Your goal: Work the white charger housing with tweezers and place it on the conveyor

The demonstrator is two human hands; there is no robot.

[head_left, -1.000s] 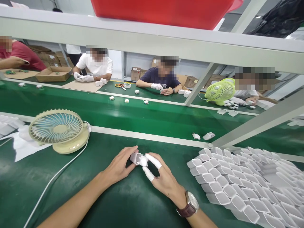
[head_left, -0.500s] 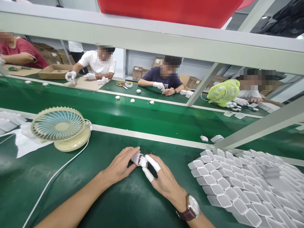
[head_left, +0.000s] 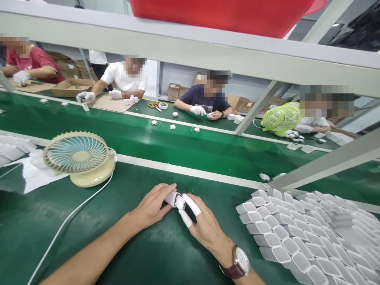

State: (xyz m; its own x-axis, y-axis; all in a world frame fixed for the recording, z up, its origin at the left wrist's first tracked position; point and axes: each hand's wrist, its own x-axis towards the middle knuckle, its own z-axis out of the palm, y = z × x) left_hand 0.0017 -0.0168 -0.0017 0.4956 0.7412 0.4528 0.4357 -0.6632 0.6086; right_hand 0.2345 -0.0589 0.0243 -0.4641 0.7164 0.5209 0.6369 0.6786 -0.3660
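Observation:
My left hand (head_left: 154, 206) grips a small white plastic housing (head_left: 170, 199) between thumb and fingers. A small white lumpy part (head_left: 180, 202) sits at the housing's open right end. My right hand (head_left: 204, 223) pinches this part between thumb and forefinger, both covered by white finger cots. A wristwatch with a brown strap is on my right wrist. Both hands are low over the green tabletop (head_left: 148, 253). How deep the part sits inside the housing is hidden by the fingers.
Many similar white housings (head_left: 279, 229) stand packed at the right. A beige fan (head_left: 80, 156) with a white cable is at the left. Beyond runs a green conveyor (head_left: 166, 148) carrying small white parts. Several co-workers sit across it. A red bin (head_left: 219, 16) rests on the shelf above.
The small parts on the conveyor have shifted slightly right. My hands keep nearly the same grip and position. A co-worker's gloved hand at far left has come more into view.

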